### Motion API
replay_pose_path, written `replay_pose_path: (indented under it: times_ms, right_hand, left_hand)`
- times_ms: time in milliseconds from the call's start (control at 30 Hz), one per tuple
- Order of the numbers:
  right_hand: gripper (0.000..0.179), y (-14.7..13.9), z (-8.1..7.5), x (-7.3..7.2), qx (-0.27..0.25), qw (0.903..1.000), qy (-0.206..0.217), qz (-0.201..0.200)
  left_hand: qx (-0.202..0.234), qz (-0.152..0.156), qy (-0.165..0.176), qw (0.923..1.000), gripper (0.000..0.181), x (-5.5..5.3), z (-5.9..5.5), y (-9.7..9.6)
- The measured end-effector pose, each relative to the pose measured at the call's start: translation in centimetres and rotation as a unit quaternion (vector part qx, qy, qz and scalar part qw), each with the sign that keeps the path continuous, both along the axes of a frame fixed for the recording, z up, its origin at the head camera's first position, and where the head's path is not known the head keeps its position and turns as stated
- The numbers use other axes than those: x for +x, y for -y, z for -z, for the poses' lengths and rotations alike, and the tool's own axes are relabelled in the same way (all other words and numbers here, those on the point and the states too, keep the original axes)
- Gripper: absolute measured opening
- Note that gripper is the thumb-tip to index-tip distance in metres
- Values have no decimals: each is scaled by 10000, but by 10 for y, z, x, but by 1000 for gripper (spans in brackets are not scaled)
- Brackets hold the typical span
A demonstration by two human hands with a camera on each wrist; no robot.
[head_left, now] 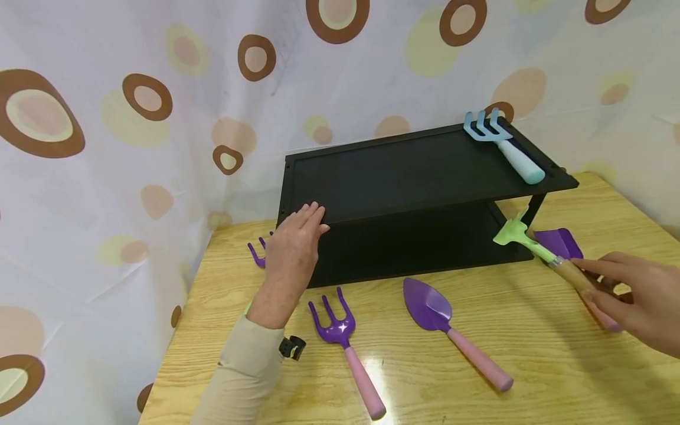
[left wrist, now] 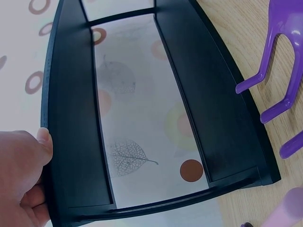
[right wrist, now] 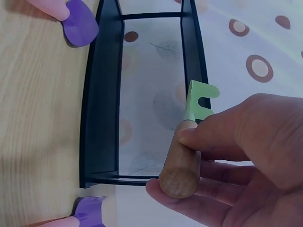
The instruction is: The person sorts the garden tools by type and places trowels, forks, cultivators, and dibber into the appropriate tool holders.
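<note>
A black two-tier shelf (head_left: 388, 171) stands on the wooden table. My left hand (head_left: 294, 257) grips its upper board at the near left corner; in the left wrist view the thumb (left wrist: 44, 142) lies over the board's edge and the fingers curl beneath. My right hand (head_left: 637, 292) holds a green double-headed hand hoe (head_left: 539, 250) by its wooden handle (right wrist: 182, 156), between thumb and fingers. The hoe's green head is in front of the shelf's right end, pointing toward it. A light-blue hand rake (head_left: 512, 150) lies on the upper board at the right end.
On the table before the shelf lie a purple hand fork (head_left: 337, 327) and a purple trowel (head_left: 427, 304), both pink-handled. A purple shovel (head_left: 560, 242) lies at the right, partly behind the held hoe. Another purple fork (head_left: 257, 254) shows left of the shelf. A patterned curtain (head_left: 186, 177) hangs behind.
</note>
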State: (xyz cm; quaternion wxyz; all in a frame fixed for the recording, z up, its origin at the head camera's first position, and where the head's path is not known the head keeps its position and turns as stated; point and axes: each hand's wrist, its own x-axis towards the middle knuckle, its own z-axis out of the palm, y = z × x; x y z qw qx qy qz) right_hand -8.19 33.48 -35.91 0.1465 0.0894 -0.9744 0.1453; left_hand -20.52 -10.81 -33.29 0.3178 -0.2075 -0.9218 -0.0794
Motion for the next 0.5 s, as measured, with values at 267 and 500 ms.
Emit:
replay_pose_path:
  times_ms: [267, 500]
  right_hand:
    - [44, 8, -17, -6, -79, 10000, -19, -28]
    - [45, 20, -34, -12, 62, 9999, 92, 16]
  left_hand:
    - [33, 24, -63, 10000, 35, -1, 1, 1]
    - [46, 37, -92, 9999, 35, 0, 0, 1]
